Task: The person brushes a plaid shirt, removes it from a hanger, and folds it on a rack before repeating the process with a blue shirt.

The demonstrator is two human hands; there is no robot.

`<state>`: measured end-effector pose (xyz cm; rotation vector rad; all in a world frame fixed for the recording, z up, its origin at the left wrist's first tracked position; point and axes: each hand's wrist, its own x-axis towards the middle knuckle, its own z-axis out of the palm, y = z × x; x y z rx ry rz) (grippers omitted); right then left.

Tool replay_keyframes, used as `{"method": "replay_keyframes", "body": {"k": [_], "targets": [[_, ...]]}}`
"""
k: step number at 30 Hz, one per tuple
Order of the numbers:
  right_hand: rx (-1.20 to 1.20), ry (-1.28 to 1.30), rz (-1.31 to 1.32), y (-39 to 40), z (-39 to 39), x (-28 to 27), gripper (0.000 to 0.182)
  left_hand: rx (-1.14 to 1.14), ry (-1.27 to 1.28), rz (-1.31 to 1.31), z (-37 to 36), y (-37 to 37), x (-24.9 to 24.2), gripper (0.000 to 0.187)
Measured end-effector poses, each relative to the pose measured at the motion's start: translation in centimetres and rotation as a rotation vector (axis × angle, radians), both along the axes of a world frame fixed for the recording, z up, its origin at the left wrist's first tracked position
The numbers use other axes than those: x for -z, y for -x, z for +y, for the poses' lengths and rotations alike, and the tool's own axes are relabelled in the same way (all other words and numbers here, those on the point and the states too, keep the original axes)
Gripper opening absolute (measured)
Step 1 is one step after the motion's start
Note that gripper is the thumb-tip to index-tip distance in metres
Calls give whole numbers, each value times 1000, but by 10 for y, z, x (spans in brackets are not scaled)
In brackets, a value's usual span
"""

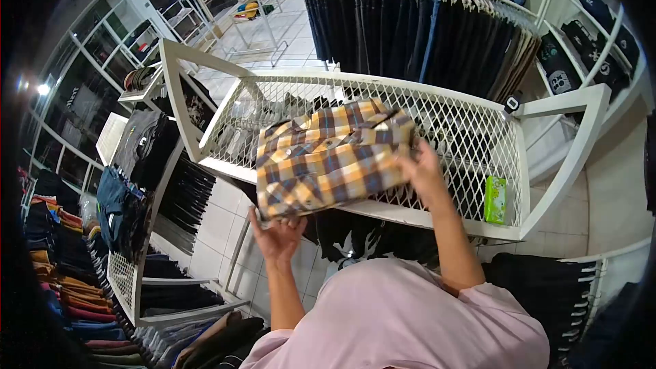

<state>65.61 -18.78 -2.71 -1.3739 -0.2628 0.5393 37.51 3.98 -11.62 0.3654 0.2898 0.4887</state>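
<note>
A folded plaid shirt in yellow, white and dark checks lies over the white mesh shelf, tilted toward me. My left hand is under its near left corner, palm up, with the thumb at the edge and the other fingers partly beneath the cloth. At the shirt's right end, my right hand has its fingers on the fabric, gripping that side. Some fingertips of both hands are hard to make out against the cloth.
A green packet lies on the shelf's right part, and a small black device sits at its far right corner. Dark trousers hang behind. Folded dark clothes stand at the left, and a rack of dark garments is at the lower right.
</note>
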Motion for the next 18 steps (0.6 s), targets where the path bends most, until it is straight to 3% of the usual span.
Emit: {"method": "replay_keyframes", "body": {"k": [1, 2, 4, 6, 8, 10, 12, 15, 16, 18], "targets": [[140, 22, -89, -19, -2, -2, 66, -171, -86, 285, -23, -20, -56, 79], [205, 9, -84, -32, -8, -6, 67, -61, -175, 226, -11, -16, -44, 69], [402, 283, -569, -49, -12, 13, 68, 99, -304, 330, 0, -22, -24, 62], [532, 367, -1023, -35, -22, 11, 54, 65, -381, 587, -28, -44, -34, 49], [233, 322, -698, 2, -34, -9, 47, -19, -539, 609, -57, -60, -43, 35], [-145, 373, -363, 23, -49, 6, 40, 48, -468, 558, -68, -58, -58, 35], [-397, 364, -66, 49, -57, 10, 56, 115, -362, 460, -80, -59, -64, 32], [-281, 178, 129, 90, -58, 11, 67, 308, -421, 349, -110, -61, -63, 68], [-189, -69, 174, 96, -53, 15, 62, 357, -468, 347, -118, -60, -55, 77], [-53, -131, 43, 96, -49, 24, 63, 669, -823, 347, -98, -40, -19, 98]]}}
